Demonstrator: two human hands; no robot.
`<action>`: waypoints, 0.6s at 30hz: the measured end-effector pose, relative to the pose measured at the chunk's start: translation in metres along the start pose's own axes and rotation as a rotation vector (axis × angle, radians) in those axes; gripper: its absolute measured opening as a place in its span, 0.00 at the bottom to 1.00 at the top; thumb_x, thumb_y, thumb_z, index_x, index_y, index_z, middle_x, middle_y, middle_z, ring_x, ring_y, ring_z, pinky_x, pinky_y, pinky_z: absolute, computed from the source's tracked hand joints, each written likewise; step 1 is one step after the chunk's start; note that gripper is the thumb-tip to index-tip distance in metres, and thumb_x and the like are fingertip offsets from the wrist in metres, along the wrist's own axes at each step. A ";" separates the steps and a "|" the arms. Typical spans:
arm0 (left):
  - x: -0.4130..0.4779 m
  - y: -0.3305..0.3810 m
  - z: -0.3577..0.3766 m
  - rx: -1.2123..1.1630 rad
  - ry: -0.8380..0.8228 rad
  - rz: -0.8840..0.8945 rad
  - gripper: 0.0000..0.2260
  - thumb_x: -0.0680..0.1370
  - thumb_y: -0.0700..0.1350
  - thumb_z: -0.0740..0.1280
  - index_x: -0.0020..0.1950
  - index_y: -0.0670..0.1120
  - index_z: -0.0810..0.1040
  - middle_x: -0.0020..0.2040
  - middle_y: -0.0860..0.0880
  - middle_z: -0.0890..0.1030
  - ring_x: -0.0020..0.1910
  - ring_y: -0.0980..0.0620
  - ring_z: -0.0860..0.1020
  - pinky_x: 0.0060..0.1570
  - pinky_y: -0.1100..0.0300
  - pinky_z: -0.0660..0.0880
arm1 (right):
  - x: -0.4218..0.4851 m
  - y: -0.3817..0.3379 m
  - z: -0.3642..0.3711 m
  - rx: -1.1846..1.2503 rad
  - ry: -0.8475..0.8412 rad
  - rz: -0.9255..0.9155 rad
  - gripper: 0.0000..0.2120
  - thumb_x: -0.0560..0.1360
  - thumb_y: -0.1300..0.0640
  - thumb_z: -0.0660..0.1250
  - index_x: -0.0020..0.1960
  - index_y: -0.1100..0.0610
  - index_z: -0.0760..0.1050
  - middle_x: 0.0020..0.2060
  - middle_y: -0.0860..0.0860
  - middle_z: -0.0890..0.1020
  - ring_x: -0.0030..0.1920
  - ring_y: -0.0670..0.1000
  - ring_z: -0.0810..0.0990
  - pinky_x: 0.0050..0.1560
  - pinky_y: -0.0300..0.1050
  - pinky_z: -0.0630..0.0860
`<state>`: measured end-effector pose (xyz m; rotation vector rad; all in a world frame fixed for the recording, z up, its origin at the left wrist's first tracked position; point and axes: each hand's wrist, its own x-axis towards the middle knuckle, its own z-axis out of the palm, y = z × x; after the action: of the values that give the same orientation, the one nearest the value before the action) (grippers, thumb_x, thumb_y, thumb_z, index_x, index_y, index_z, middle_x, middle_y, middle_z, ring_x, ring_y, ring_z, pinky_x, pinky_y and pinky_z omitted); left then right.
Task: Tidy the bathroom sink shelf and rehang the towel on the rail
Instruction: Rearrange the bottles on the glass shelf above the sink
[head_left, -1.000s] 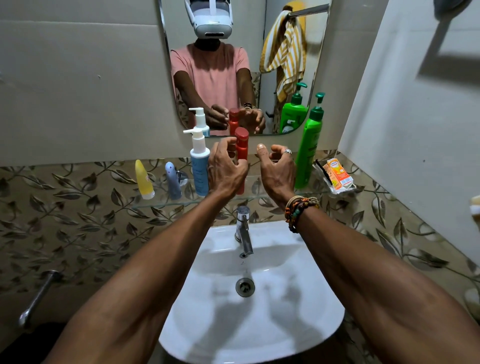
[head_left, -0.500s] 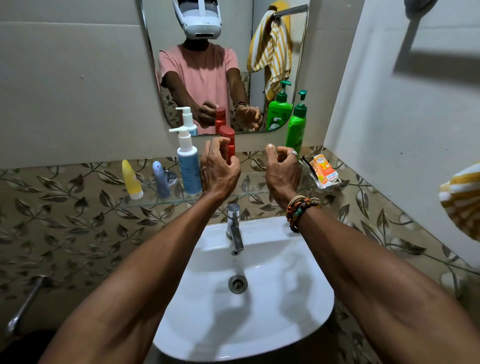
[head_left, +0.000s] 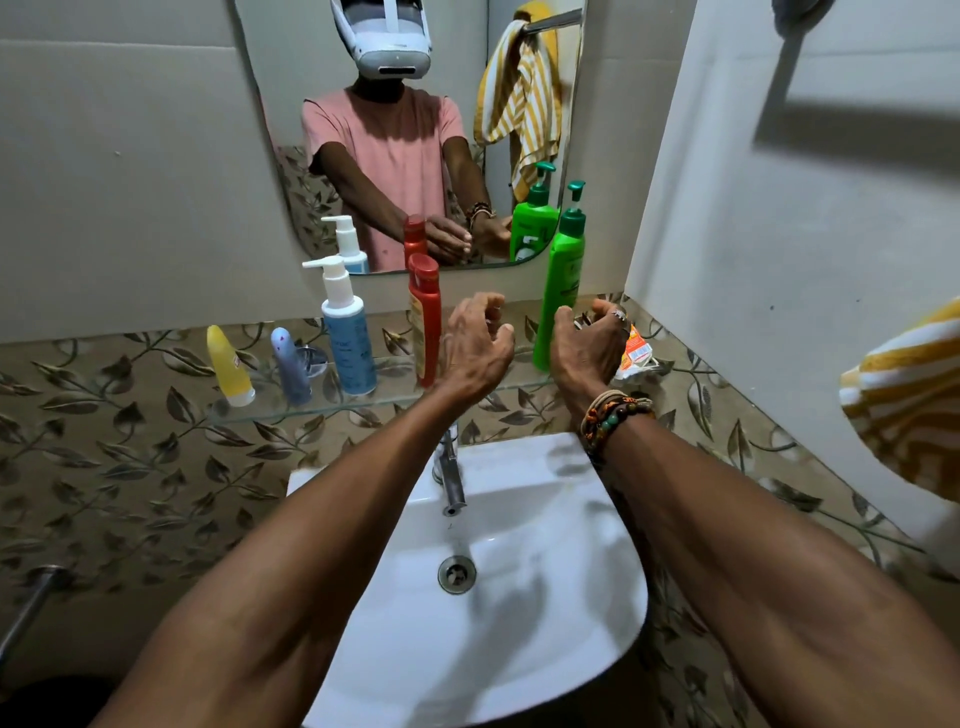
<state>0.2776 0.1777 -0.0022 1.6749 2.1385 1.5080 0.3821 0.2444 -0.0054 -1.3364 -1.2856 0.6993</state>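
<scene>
Glass shelf (head_left: 363, 402) tidying looked nearly done: the red bottle (head_left: 425, 322) and green pump bottle (head_left: 558, 296) stood upright on it, the left hand (head_left: 475, 345) just beside the red one, the right hand (head_left: 589, 345) by the green, both with fingers loosely curled and holding nothing. The next move likely called for turning right to the yellow-striped towel (head_left: 904, 400), bunched at the far right.

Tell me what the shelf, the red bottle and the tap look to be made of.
Shelf: clear glass, it seems; the leaf tiles show through it and its edge looks faintly green.
Red bottle: probably plastic, glossy, with soft highlights down its side.
Tap: metal, likely chrome-plated, judging by its bright, mirror-like reflections.
</scene>
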 end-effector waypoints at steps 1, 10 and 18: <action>0.002 0.001 0.005 0.001 -0.044 -0.022 0.15 0.78 0.42 0.64 0.64 0.44 0.73 0.56 0.45 0.77 0.54 0.47 0.77 0.55 0.51 0.76 | 0.003 0.001 -0.001 0.002 -0.016 0.007 0.21 0.73 0.51 0.67 0.63 0.59 0.74 0.58 0.55 0.79 0.58 0.55 0.77 0.59 0.49 0.74; 0.020 0.014 0.044 -0.165 -0.260 -0.260 0.25 0.79 0.37 0.60 0.77 0.46 0.62 0.74 0.44 0.68 0.70 0.45 0.69 0.69 0.48 0.69 | 0.019 0.002 -0.002 0.034 -0.205 -0.066 0.26 0.74 0.48 0.66 0.69 0.58 0.71 0.57 0.56 0.82 0.52 0.53 0.78 0.55 0.49 0.76; 0.024 0.011 0.055 -0.388 -0.242 -0.272 0.17 0.76 0.35 0.62 0.64 0.45 0.76 0.58 0.46 0.82 0.57 0.48 0.79 0.59 0.47 0.77 | 0.023 0.000 0.007 0.058 -0.269 -0.090 0.18 0.70 0.44 0.70 0.56 0.51 0.76 0.48 0.49 0.84 0.49 0.53 0.82 0.54 0.54 0.80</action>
<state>0.3052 0.2306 -0.0120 1.3018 1.7302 1.4392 0.3807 0.2681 -0.0009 -1.1576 -1.5178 0.8681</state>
